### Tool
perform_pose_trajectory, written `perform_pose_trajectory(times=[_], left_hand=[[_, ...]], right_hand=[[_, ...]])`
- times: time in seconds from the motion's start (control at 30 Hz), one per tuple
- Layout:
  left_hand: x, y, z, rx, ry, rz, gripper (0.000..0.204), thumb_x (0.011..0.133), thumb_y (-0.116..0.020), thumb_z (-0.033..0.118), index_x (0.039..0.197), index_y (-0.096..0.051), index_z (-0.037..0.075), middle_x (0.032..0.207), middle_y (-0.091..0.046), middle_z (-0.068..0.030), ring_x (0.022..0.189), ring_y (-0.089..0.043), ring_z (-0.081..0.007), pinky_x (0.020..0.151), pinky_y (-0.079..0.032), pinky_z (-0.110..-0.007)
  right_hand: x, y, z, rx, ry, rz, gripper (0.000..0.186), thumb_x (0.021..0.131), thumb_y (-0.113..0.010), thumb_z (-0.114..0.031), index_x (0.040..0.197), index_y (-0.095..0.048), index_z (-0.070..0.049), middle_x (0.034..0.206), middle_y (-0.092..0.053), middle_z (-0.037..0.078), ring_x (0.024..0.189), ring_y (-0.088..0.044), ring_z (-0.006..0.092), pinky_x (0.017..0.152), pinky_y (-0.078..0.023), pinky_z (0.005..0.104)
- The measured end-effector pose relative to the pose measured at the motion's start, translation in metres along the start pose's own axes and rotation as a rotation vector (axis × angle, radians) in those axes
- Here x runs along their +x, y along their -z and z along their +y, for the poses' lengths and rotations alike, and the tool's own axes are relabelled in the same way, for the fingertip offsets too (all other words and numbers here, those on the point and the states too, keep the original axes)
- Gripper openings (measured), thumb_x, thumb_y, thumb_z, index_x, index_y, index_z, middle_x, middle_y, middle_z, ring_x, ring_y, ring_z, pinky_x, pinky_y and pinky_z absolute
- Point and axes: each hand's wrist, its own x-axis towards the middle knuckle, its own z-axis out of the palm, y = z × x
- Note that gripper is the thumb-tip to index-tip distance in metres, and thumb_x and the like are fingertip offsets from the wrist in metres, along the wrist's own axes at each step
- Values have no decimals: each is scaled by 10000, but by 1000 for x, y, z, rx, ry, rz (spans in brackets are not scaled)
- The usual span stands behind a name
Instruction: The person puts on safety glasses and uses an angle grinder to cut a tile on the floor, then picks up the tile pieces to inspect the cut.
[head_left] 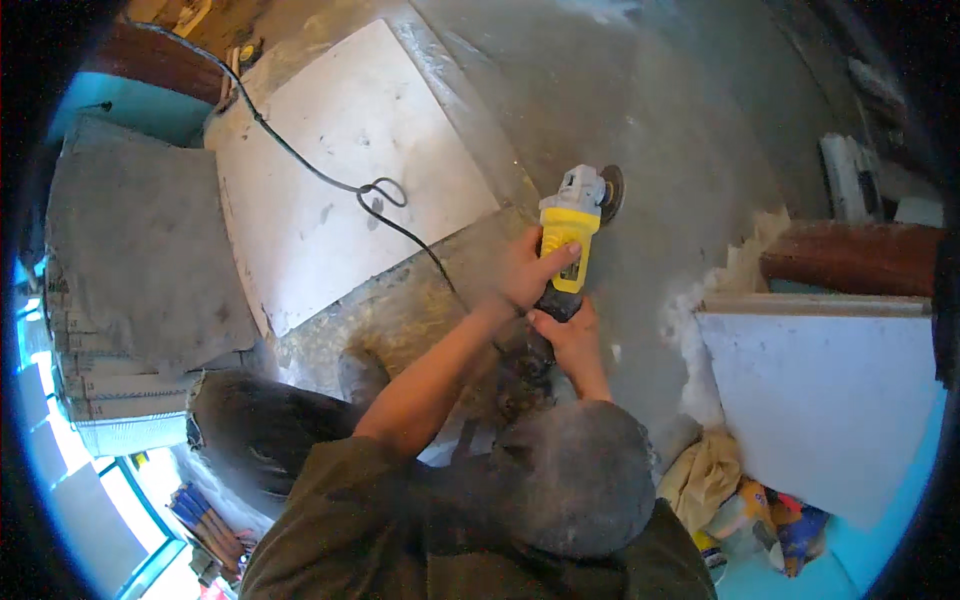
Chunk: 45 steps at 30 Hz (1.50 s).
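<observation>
A yellow and grey angle grinder is in both my hands, its head pointing away from me. The round disc stands on edge at the right side of the head. My left hand is closed around the yellow body, with the thumb across its top. Lower down, my right hand is wrapped around the dark rear end; some fingers are hidden beneath it. A dark power cord, looped once, crosses a large white tile on my left and runs towards my forearms.
Grey dust-covered boxes are stacked on the left. At the right a white slab lies beside a reddish-brown beam. Crumpled bags lie near my right knee. The grey floor stretches ahead, with haze over it.
</observation>
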Motion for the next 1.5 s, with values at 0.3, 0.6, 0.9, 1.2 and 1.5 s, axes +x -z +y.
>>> perform_pose_trajectory(times=[0.3, 0.6, 0.9, 1.2, 1.5], left_hand=[[3, -20, -12, -120, 11, -41, 439, 936, -773, 329, 1196, -644, 0, 1073, -702, -59, 963, -669, -135, 837, -550, -322], [5, 2, 1, -103, 131, -9, 395, 1016, -643, 280, 1311, -639, 16, 1155, -716, -44, 1012, -684, -152, 866, -564, -327], [2, 0, 4, -120, 90, 7, 459, 959, -735, 326, 1269, -599, 17, 1109, -698, -62, 975, -672, -152, 849, -546, -338], [19, 81, -51, 57, 8, 0, 362, 1023, -646, 272, 1282, -616, 21, 1179, -701, -64, 1054, -678, -184, 937, -546, -364], [14, 129, -39, -210, 184, 171, 422, 1018, -668, 317, 1294, -611, 3, 1221, -688, -62, 1086, -669, -161, 940, -530, -334]], right_hand=[[-5, 20, 0, -56, -58, 29, 551, 775, -843, -191, 1215, -584, 14, 999, -704, 103, 903, -685, 204, 814, -546, 356], [15, 6, -4, -149, -26, -37, 805, 726, -885, -260, 1378, -510, 26, 1289, -661, 229, 1188, -646, 364, 1026, -508, 436], [0, 9, -18, -145, 26, -36, 694, 752, -861, -263, 1320, -559, -1, 1183, -689, 131, 1086, -667, 266, 953, -513, 394], [50, -5, -11, -359, 184, -183, 742, 718, -865, -336, 1327, -588, -16, 1203, -701, 186, 1120, -682, 327, 977, -517, 424], [88, -55, 5, -433, 67, -214, 673, 632, -845, -375, 1154, -647, 1, 1046, -729, 229, 993, -700, 422, 910, -549, 478]])
